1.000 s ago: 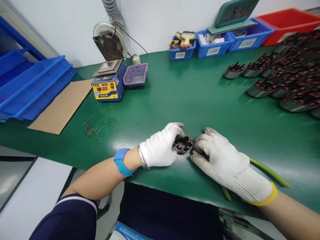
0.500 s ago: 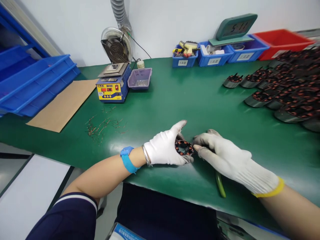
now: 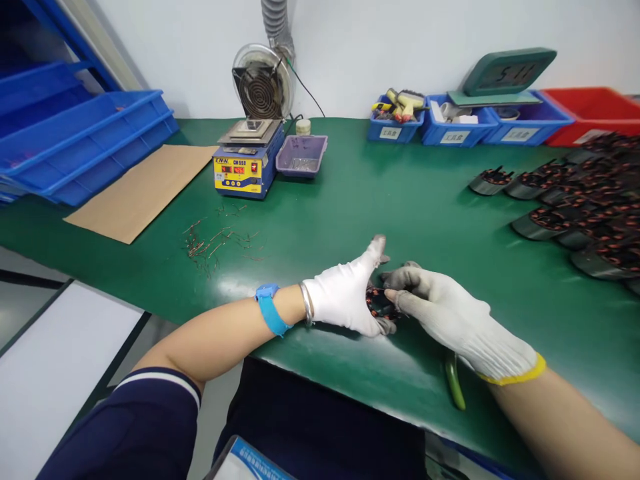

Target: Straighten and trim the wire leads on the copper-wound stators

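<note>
Low in the middle of the frame, the two gloved hands meet over one small copper-wound stator (image 3: 379, 303) on the green surface (image 3: 400, 207). The left hand (image 3: 347, 297) cups it, thumb raised; the right hand (image 3: 445, 317) pinches its edge with curled fingers. A green-handled tool (image 3: 454, 381) lies under the right wrist. At upper middle, a yellow-and-blue solder pot (image 3: 239, 172) reads "CM 558". Three blue bins (image 3: 453, 130) carry white labels, too small to read. The green clock (image 3: 507, 70) shows 5:11.
</note>
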Motion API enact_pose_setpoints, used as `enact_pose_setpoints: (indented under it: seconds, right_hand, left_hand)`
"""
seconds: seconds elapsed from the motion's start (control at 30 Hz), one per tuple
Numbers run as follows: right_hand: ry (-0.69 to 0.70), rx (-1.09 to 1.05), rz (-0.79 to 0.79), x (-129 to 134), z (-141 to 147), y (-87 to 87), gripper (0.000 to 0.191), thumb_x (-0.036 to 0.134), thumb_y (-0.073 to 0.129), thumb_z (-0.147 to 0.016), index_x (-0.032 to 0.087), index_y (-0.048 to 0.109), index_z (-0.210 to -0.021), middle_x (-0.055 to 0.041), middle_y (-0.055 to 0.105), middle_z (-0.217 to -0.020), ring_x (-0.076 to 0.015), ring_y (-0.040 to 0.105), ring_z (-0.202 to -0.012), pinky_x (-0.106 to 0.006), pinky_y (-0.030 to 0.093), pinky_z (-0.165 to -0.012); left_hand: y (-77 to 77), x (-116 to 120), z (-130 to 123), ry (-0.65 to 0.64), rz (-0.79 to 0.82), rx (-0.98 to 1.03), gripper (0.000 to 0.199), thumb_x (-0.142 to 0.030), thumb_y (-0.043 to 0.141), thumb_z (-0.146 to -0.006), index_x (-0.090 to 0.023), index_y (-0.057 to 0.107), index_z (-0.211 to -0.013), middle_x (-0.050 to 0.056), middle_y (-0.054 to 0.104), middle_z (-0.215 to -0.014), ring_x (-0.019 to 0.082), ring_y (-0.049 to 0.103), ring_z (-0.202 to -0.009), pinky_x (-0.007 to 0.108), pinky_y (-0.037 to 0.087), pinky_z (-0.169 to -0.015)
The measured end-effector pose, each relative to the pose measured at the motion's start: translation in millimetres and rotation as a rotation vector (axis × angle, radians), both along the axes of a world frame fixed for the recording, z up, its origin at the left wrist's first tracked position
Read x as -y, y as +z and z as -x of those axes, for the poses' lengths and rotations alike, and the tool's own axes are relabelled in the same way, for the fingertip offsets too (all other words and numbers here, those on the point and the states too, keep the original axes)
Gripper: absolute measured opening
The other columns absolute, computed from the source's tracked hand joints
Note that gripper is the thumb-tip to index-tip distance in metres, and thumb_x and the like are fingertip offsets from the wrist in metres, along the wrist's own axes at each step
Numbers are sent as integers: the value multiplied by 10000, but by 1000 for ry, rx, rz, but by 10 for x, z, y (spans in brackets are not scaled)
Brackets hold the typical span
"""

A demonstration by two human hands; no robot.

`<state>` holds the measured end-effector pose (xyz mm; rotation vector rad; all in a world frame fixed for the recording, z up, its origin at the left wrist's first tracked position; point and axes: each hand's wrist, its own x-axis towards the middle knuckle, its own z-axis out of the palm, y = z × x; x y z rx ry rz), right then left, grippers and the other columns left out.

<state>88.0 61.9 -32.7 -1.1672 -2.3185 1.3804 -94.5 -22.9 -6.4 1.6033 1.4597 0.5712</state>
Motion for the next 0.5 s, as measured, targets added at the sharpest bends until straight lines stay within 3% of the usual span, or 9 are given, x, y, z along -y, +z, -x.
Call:
enact_pose_setpoints:
  seconds: [0.13, 0.2, 0.3, 0.4, 0.5]
  right_hand:
    - [-79, -22, 32, -12, -29, -11, 225, 467, 639, -730, 244, 635, -700, -48, 718, -758, -269, 681, -891, -374, 535, -817]
    - [-127, -37, 84, -6, -20, 0, 230, 477, 652, -697, 248, 631, -702, -52, 727, -787, -260, 684, -842, -372, 542, -786]
    - [-115, -10, 150, 8, 13, 11, 299, 517, 684, -688, 243, 689, -808, -66, 753, -878, -254, 688, -805, -363, 548, -720]
    - [-89, 28, 50, 16, 11, 21, 326, 560, 655, -738, 244, 631, -662, -52, 698, -723, -264, 684, -840, -345, 528, -717]
    - [-82, 55, -97, 29, -91, 66, 395, 556, 616, -771, 254, 502, -544, -30, 597, -573, -244, 656, -708, -310, 469, -573]
  left_hand:
    - [25, -7, 13, -43, 14, -8, 1352, -444, 766, -653, -160, -115, -1639, 157, 424, -1615, 336, 598, -1327, 426, 493, -1102]
    - [39, -9, 15, -54, 25, -23, 1325, -427, 758, -667, -173, -105, -1641, 138, 477, -1579, 324, 614, -1308, 413, 503, -1088]
    - [61, -10, 17, -56, 26, -54, 1315, -404, 758, -674, -174, -106, -1639, 145, 434, -1609, 314, 605, -1321, 397, 496, -1092]
    - [94, -11, 32, -84, 25, -102, 1282, -411, 743, -704, -176, -102, -1639, 128, 542, -1523, 315, 646, -1255, 402, 524, -1041]
    - [130, -17, 54, -127, 21, -148, 1185, -419, 715, -737, -200, -10, -1648, 72, 677, -1336, 298, 685, -1169, 388, 546, -980]
